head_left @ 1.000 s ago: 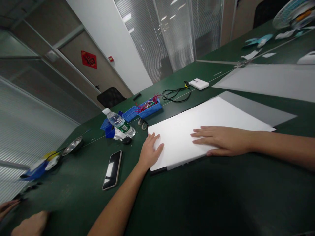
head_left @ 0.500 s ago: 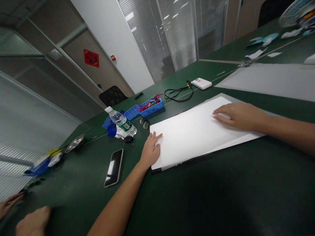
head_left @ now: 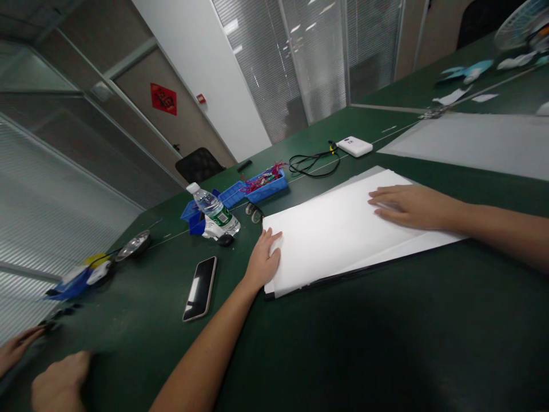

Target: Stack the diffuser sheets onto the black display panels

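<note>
A large white sheet of paper (head_left: 326,229) lies over a dark-edged flat board (head_left: 343,276) on the green table. My left hand (head_left: 262,260) rests at the sheet's left end, thumb and fingers apart. Towards the right end, my right hand (head_left: 414,207) lies palm down on the paper with its fingers stretched out. A greyish sheet edge (head_left: 373,171) shows beneath the white one at the far side. What lies under my palms is hidden.
Left of the paper are a phone (head_left: 201,288), a water bottle (head_left: 214,210) and glasses (head_left: 254,213). Behind stand a blue tray (head_left: 266,189) of wires, a black cable (head_left: 313,166) and a white box (head_left: 355,146). Another person's hands (head_left: 62,380) are at lower left.
The white sheet has shifted slightly to the left over the board, showing less of the board's near left corner. My right hand has slid a little left with it; the camera has tilted slightly.
</note>
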Demonstrator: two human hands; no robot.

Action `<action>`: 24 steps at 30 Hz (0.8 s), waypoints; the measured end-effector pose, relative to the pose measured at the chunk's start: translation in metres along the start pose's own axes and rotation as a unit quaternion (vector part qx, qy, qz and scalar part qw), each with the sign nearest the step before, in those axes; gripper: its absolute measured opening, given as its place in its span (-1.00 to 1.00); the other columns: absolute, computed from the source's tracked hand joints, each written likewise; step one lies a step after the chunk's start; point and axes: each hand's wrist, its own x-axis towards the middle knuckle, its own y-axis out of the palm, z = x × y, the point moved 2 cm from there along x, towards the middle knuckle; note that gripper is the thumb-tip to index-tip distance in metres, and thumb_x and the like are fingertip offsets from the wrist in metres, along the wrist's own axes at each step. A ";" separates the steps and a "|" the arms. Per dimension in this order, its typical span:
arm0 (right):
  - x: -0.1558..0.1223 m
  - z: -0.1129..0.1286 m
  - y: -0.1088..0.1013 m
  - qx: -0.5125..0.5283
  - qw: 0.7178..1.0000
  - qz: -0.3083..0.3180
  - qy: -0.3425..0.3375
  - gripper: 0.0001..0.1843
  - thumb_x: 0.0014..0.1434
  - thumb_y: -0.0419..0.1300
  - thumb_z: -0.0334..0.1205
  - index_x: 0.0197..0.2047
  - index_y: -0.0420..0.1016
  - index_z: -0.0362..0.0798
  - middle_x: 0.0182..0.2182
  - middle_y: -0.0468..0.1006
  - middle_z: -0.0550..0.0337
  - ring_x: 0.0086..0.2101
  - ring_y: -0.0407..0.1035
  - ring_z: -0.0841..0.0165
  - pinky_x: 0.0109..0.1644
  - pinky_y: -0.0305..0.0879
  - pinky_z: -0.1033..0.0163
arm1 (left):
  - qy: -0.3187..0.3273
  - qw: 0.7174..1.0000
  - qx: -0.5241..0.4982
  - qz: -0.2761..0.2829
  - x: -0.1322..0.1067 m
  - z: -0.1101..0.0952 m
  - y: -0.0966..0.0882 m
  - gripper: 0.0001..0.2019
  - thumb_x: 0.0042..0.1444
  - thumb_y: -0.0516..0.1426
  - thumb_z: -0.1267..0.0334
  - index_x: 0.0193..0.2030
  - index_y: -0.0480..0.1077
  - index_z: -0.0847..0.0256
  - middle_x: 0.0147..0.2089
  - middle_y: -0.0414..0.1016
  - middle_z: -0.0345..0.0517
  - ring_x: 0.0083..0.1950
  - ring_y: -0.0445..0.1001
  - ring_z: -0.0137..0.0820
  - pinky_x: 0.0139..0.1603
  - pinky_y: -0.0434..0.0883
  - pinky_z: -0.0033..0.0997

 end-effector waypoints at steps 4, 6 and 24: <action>0.000 0.006 -0.005 -0.021 0.999 -0.011 0.024 -0.30 0.48 -0.02 0.28 0.32 0.61 -0.03 0.34 0.53 -0.04 0.32 0.41 -0.03 0.43 0.33 -0.26 | -0.003 1.000 0.004 -0.003 0.000 -0.001 -0.001 -0.46 0.33 0.17 0.33 0.44 0.48 0.21 0.62 0.24 0.19 0.67 0.13 0.06 0.65 0.10 0.28; -0.001 0.008 -0.009 -0.063 0.996 -0.029 0.064 -0.24 0.49 -0.08 0.28 0.33 0.59 -0.10 0.35 0.51 -0.11 0.29 0.42 -0.07 0.37 0.37 -0.27 | -0.003 1.000 0.011 0.005 0.001 0.000 0.000 -0.46 0.33 0.18 0.33 0.44 0.49 0.22 0.62 0.22 0.20 0.67 0.11 0.08 0.65 0.09 0.29; -0.004 0.009 -0.015 -0.104 0.976 -0.013 0.193 -0.15 0.46 -0.11 0.30 0.47 0.42 -0.17 0.41 0.39 -0.25 0.22 0.42 -0.15 0.25 0.45 -0.29 | -0.009 1.000 0.001 -0.008 0.003 0.001 0.000 -0.42 0.26 0.18 0.30 0.42 0.50 0.31 0.59 0.26 0.20 0.65 0.16 0.04 0.65 0.12 0.24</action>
